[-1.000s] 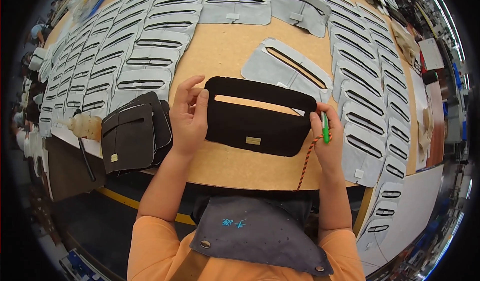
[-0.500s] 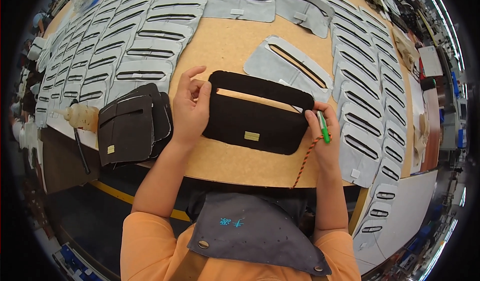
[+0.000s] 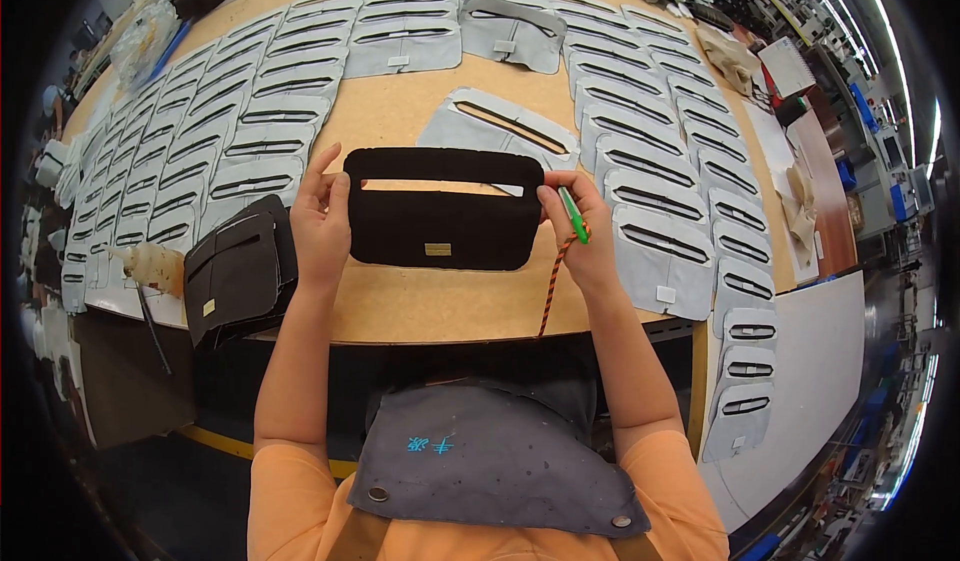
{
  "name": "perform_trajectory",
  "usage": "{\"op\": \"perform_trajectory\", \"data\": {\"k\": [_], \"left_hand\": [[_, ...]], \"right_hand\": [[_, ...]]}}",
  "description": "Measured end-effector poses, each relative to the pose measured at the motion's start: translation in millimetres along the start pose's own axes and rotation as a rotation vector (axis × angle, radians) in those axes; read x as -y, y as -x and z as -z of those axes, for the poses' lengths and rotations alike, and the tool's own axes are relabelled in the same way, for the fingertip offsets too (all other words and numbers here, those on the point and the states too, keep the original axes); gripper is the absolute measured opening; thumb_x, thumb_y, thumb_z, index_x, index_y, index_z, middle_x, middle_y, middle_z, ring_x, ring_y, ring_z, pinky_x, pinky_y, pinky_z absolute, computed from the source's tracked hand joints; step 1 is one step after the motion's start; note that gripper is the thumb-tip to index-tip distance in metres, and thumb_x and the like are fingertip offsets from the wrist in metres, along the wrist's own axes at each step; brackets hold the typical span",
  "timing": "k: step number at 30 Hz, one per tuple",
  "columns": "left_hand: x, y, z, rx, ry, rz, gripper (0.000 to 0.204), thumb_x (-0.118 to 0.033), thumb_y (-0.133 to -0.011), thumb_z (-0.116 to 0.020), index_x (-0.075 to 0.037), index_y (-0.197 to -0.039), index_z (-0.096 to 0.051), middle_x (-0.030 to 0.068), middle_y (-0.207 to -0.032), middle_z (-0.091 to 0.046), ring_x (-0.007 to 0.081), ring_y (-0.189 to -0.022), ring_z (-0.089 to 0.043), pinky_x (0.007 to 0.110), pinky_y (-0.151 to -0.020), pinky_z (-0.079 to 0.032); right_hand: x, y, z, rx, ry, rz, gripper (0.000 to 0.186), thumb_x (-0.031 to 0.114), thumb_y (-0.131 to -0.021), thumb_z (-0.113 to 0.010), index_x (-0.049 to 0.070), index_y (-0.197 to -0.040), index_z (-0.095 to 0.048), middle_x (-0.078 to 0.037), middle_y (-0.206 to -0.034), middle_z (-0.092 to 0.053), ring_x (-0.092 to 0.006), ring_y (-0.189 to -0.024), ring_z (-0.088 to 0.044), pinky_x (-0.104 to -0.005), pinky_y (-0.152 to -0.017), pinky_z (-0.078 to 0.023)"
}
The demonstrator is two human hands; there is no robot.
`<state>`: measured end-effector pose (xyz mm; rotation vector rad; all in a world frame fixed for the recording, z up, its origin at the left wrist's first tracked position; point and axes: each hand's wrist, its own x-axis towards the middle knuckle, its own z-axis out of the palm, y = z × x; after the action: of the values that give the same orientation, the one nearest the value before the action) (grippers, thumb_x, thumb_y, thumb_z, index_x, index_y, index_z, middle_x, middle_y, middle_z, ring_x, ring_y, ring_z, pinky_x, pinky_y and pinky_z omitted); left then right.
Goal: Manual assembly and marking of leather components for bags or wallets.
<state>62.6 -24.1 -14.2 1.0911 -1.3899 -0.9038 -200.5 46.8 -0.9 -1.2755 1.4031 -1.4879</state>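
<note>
Levelled since the earlier frame, the black panel (image 3: 455, 226) is finger-pinched by left hand (image 3: 322, 218) at nine o'clock and right hand (image 3: 595, 229) at three, both equally near, long axis joining them; a grey panel (image 3: 440, 131) lies beyond, toward twelve.

Left grip (image 3: 322, 226) and right grip (image 3: 588, 246) hold black slotted panel (image 3: 445, 223) by opposite ends — green pen (image 3: 573, 215) in right grip — over surface (image 3: 410, 311).

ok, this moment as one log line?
left hand: holds black slotted panel, left edge | right hand: holds its right edge, green pen-like tool | around: grey slotted pieces, dark panel stack
</note>
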Motion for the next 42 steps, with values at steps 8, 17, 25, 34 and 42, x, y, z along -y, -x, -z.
{"op": "perform_trajectory", "data": {"k": [8,17,25,34,42], "left_hand": [[-29,16,17,-0.028,0.124,-0.151,0.013,-0.001,-0.092,-0.051,0.001,-0.104,-0.056,0.004,-0.091,-0.061,0.0084,-0.078,-0.058,0.02,-0.077,-0.045],[-47,82,19,0.3,-0.502,-0.249,0.012,0.0,-0.078,-0.056,-0.003,-0.087,-0.062,0.0105,-0.083,-0.063,0.0252,-0.083,-0.06,0.036,-0.081,-0.044],[-40,114,-63,0.713,-0.58,-0.482,0.035,-0.013,-0.077,-0.063,-0.004,-0.11,-0.058,0.0088,-0.121,-0.052,0.0234,-0.115,-0.049,0.038,-0.1,-0.033],[-36,119,-69,0.694,-0.738,-0.502,0.04,-0.019,-0.076,-0.065,-0.011,-0.114,-0.056,0.0045,-0.124,-0.051,0.0193,-0.116,-0.047,0.037,-0.101,-0.032],[-37,119,-71,0.688,-0.786,-0.483,0.039,-0.023,-0.074,-0.065,-0.014,-0.112,-0.056,0.0012,-0.12,-0.054,0.0166,-0.116,-0.046,0.036,-0.102,-0.03]], "right_hand": [[15,10,13,-0.009,0.083,0.259,0.012,0.002,-0.087,-0.06,0.002,-0.099,-0.059,-0.001,-0.079,-0.058,-0.0098,-0.074,-0.054,-0.0219,-0.068,-0.044],[8,74,38,0.216,0.508,0.279,0.027,0.003,-0.082,-0.064,0.006,-0.108,-0.065,-0.009,-0.089,-0.061,-0.0239,-0.082,-0.057,-0.031,-0.071,-0.047],[9,90,23,0.18,0.416,0.245,0.013,0.001,-0.082,-0.063,0.001,-0.094,-0.062,-0.011,-0.085,-0.061,-0.0253,-0.076,-0.059,-0.0311,-0.067,-0.048],[1,87,20,0.283,0.507,0.362,0.016,-0.003,-0.077,-0.065,0.0,-0.091,-0.059,-0.01,-0.082,-0.06,-0.0253,-0.074,-0.059,-0.0317,-0.065,-0.049],[-1,82,18,0.341,0.691,0.55,0.021,-0.004,-0.071,-0.068,-0.001,-0.089,-0.057,-0.009,-0.081,-0.059,-0.0247,-0.07,-0.058,-0.0318,-0.06,-0.048]]}}
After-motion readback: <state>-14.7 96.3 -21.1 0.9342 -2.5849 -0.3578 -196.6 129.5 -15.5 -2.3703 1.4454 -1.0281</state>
